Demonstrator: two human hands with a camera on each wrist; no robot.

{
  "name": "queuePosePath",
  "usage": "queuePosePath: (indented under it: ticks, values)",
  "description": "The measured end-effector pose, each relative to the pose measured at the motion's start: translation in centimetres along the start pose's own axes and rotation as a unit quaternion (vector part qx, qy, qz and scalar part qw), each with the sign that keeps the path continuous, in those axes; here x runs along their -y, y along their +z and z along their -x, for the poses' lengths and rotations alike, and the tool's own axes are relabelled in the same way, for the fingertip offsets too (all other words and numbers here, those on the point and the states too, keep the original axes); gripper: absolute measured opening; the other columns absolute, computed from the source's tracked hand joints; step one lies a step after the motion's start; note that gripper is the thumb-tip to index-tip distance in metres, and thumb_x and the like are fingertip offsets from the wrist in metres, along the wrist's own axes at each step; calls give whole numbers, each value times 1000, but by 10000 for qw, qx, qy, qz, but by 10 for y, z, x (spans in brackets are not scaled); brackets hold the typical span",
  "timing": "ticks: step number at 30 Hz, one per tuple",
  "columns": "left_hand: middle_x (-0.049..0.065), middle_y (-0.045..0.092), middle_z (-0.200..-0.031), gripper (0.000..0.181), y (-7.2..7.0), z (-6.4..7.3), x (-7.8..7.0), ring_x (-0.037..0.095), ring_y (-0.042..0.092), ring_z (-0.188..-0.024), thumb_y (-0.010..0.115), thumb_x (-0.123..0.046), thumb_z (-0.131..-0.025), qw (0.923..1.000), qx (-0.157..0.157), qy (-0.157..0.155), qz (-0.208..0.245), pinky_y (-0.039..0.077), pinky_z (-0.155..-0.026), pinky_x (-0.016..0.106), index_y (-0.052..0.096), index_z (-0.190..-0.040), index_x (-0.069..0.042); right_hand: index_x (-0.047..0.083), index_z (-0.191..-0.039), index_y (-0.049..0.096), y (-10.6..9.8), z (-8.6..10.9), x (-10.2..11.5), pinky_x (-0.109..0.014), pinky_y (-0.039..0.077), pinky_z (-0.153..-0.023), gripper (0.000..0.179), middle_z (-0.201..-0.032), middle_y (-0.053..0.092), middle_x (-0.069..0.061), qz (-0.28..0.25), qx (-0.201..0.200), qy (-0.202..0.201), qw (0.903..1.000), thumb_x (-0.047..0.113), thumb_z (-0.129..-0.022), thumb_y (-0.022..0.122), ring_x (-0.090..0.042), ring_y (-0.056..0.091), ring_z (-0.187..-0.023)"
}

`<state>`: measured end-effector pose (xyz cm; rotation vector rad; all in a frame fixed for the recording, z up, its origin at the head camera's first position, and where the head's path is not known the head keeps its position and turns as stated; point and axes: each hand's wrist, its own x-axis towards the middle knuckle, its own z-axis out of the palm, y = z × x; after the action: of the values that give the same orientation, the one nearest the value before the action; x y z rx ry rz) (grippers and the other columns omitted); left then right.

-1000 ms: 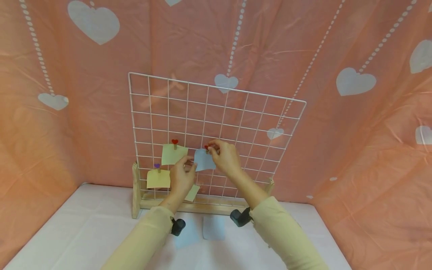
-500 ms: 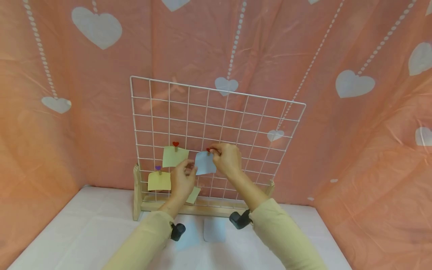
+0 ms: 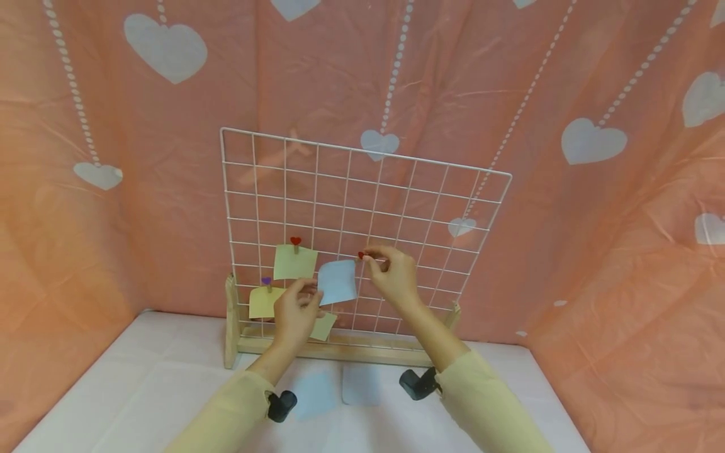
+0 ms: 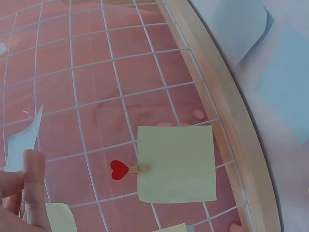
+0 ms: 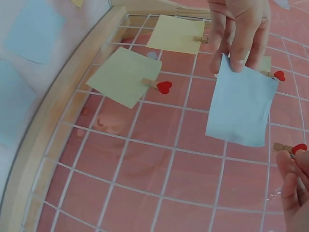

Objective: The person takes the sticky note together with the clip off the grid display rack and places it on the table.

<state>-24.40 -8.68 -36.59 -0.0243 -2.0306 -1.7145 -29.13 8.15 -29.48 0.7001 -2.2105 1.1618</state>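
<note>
My left hand (image 3: pixel 296 311) pinches the lower left part of a light blue sticky note (image 3: pixel 337 282) between thumb and fingers. The note is held in front of a white wire grid panel (image 3: pixel 318 144). To its right, my right hand (image 3: pixel 396 277) pinches a small wooden clothespin (image 5: pixel 282 146) with a red heart. That clothespin is apart from the blue note. A pale green note (image 3: pixel 294 263) hangs above my left hand under another red heart clothespin (image 3: pixel 296 243). Lower left, a yellow note (image 3: pixel 263 303) hangs from a purple heart clothespin (image 3: pixel 267 282).
Another pale green note (image 4: pixel 176 164) is clipped low on the grid by a red heart clothespin (image 4: pixel 119 170). The grid stands in a wooden base (image 3: pixel 340 352). Two light blue sheets (image 3: pixel 314 393) lie on the white table before it. A pink heart-print cloth (image 3: pixel 470 113) hangs behind.
The red heart clothespin has come off the blue note's top edge, and my right hand has moved right with it. My left hand and the note have shifted left and slightly down.
</note>
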Motion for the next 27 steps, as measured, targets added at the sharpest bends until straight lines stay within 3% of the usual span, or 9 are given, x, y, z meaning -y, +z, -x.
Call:
queuePosePath:
  ticks: [3,7,12,16,21,27]
  values:
    - [21,61,-101,23,-3,4,1,32,69,-79,61,1,-90,10000,69,38,46,57,-59,24,60,-113,6,-4,-99,69,-4,7,-3,-16,40,-38,14,-93,71,-19,-364,85,123,9992,3,-89,64,-9,56,-44]
    - [22,60,-100,21,-7,9,4,37,68,-83,61,2,-90,9998,164,75,52,57,-58,23,60,-111,6,-4,-99,69,-8,16,-7,-16,34,-36,14,-89,71,-19,-449,86,306,9985,5,-89,65,-1,51,-42]
    - [22,60,-100,21,-14,15,8,35,69,-82,61,3,-90,9998,184,-7,77,57,-58,24,60,-111,6,-3,-99,70,-14,27,-15,-17,44,-41,15,-91,71,-20,-654,82,647,9957,6,-88,67,-5,58,-46]
    - [21,60,-97,20,-19,20,11,26,70,-75,62,3,-89,9998,153,-85,-33,56,-55,23,61,-109,6,-4,-102,68,-20,37,-23,-21,49,-44,17,-96,69,-20,-849,178,988,9913,6,-89,66,-6,60,-49]
    - [20,59,-99,22,-27,32,14,7,66,-68,62,2,-90,9994,282,-202,-75,55,-56,21,60,-111,7,-3,-104,68,-31,52,-27,-14,38,-40,19,-95,70,-19,-759,254,1251,9889,8,-89,66,-2,54,-46]
    - [20,63,-101,23,-38,47,21,14,69,-71,65,-1,-89,9980,249,-137,-563,55,-57,22,61,-111,5,0,-102,70,-42,72,-44,-18,47,-44,17,-95,71,-17,-711,148,1529,9856,9,-88,69,-3,62,-53]
